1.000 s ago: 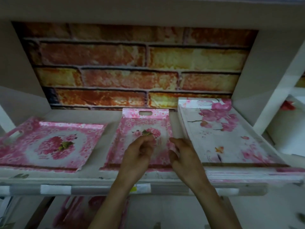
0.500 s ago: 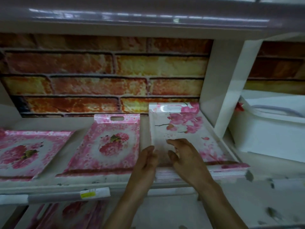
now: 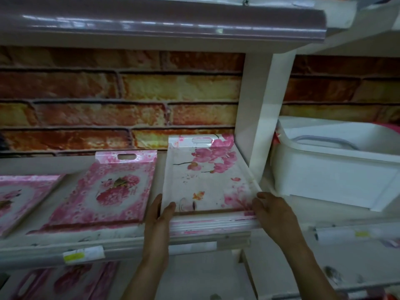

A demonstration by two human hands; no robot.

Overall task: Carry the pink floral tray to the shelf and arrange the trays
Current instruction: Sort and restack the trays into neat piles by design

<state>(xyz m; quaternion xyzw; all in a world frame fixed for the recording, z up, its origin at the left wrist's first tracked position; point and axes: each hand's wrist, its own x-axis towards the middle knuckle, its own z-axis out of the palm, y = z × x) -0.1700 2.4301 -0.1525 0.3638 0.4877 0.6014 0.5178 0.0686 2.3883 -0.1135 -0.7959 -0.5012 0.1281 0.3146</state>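
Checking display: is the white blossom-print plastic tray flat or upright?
Flat: the white blossom-print tray lies face up atop a stack, left hand and right hand at its corners.

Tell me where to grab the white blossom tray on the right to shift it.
Take the white blossom tray by its near corners, from the front, as the left hand and right hand do. The white divider crowds its right side; its far handle sits at the brick wall.

Trays (image 3: 205,182) on shelf (image 3: 129,241), bin (image 3: 337,169) right.
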